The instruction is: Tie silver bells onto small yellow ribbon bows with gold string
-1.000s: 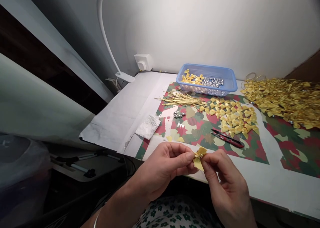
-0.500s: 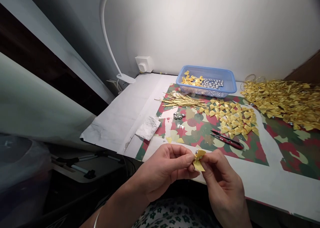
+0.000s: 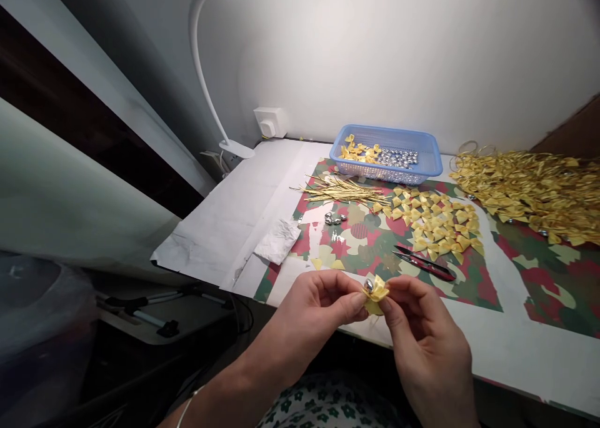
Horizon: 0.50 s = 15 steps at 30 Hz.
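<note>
Between my two hands, above the table's front edge, is a yellow ribbon bow point(image 3: 376, 295) with a shiny silver bell point(image 3: 369, 285) at its upper left. My left hand point(image 3: 323, 303) pinches the bow's left side by the bell, thumb against fingers. On the other side, the thumb and forefinger of my right hand point(image 3: 422, 328) grip the bow's right edge. Beyond the hands, more yellow bows point(image 3: 435, 222) lie spread on a camouflage-patterned sheet point(image 3: 375, 247). A bundle of thin gold ties point(image 3: 344, 190) and a few silver bells point(image 3: 335, 218) lie to their left.
Red-and-black thread snips point(image 3: 424, 263) lie in front of the bows. At the back stands a blue basket point(image 3: 429, 159) holding bows and bells. A crumpled white tissue point(image 3: 277, 240) lies left, a heap of gold bow strands point(image 3: 539, 190) right. A white lamp point(image 3: 201, 72) is clipped at the back left.
The bow has turned between my fingers, so its folded loops and the bell now face up more. My right hand has shifted slightly right and its grip has moved along the bow's edge.
</note>
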{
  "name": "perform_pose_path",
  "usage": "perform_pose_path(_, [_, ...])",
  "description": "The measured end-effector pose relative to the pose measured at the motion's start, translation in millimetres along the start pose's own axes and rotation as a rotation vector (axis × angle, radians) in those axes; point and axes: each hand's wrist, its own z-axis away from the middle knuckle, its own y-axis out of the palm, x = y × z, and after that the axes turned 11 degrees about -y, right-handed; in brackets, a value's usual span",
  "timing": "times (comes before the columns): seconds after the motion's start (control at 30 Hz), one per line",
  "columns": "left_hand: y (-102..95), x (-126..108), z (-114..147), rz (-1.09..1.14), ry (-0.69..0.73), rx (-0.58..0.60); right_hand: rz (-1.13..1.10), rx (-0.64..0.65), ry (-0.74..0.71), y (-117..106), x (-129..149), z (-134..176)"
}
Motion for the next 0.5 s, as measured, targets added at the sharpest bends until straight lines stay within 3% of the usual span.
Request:
perform_pose_path(0.27, [4.9, 7.3, 1.2, -0.467, 0.311, -0.269, 0.298, 0.094, -0.511, 0.9, 8.2, -7.4])
perform_pose_path(0.37, [5.4, 11.4, 1.0, -0.628, 0.428, -0.343, 0.399, 0.108, -0.582, 2.4, 5.2, -12.6])
perform_pose_path(0.5, [4.7, 13.4, -2.3, -0.688, 0.456, -0.388, 0.437, -0.002, -0.58, 4.9, 13.1, -14.4])
